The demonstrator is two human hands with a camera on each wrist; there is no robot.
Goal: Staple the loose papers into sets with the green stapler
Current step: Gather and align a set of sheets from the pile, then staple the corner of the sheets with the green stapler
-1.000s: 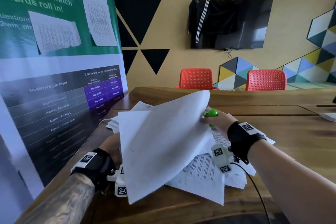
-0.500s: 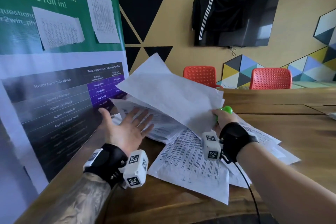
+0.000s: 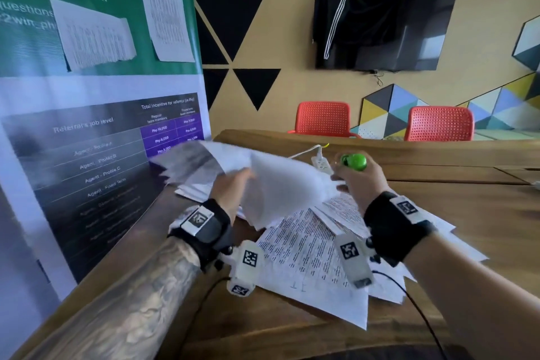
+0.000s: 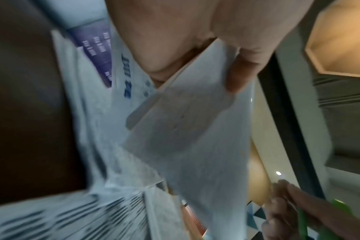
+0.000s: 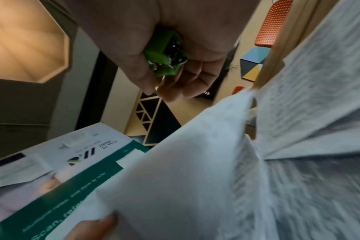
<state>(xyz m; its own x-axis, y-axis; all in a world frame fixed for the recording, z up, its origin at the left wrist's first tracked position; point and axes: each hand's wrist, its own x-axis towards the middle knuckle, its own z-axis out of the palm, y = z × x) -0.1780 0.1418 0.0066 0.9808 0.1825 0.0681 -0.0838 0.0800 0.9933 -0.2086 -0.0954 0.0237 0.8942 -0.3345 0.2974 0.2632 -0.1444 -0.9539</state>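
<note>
My left hand [image 3: 236, 181] pinches a few white sheets [image 3: 280, 184] and holds them up over the table, blurred by motion. In the left wrist view the thumb [image 4: 240, 73] presses on top of those sheets [image 4: 185, 129]. My right hand [image 3: 350, 177] grips the green stapler [image 3: 355, 161] just right of the sheets' edge; I cannot tell whether it touches them. The right wrist view shows the stapler [image 5: 164, 53] wrapped in the palm above the sheets [image 5: 195, 178]. Loose printed papers [image 3: 306, 257] lie spread on the wooden table [image 3: 467, 213] under both hands.
A white power strip [image 3: 321, 165] with its cable lies behind the papers. A tall printed banner [image 3: 87, 126] stands along the table's left edge. Two orange chairs [image 3: 323, 118] stand at the far side. More sheets [image 3: 190, 169] lie near the banner.
Half a second ago my left hand lay open, palm up, under the sheets; now it pinches them. The sheets have dropped lower and swung left. The right hand keeps the stapler.
</note>
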